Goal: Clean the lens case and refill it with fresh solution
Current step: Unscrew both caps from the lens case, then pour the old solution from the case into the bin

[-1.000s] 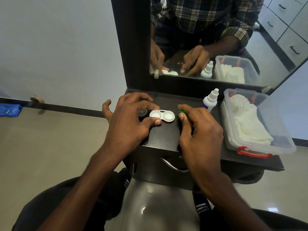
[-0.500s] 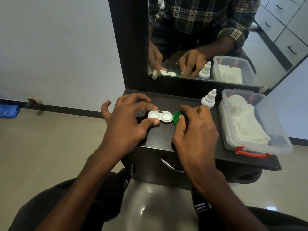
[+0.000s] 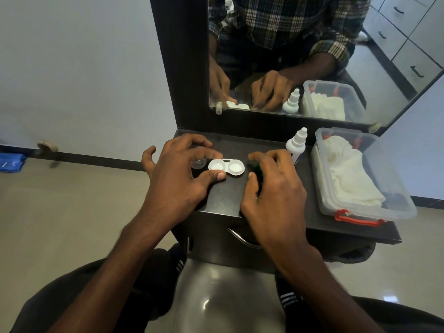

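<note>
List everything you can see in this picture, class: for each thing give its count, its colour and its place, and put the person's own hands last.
Lens case: one, white, both wells uncovered, middle of the dark counter.
Clear cap: one, see-through, on the counter left of the case.
Green cap: one, mostly hidden under the right hand's fingers, right of the case.
Dropper bottle: one, white, upright, behind the right hand.
Plastic box: one, clear with red clasps, lid off, right end of the counter.
Cloth: white, crumpled inside the box.
Mirror: one, dark frame, behind the counter.
Blue item: one, on the floor, far left.
Left hand: grips the case's left end.
Right hand: fingers curled over the green cap.
</note>
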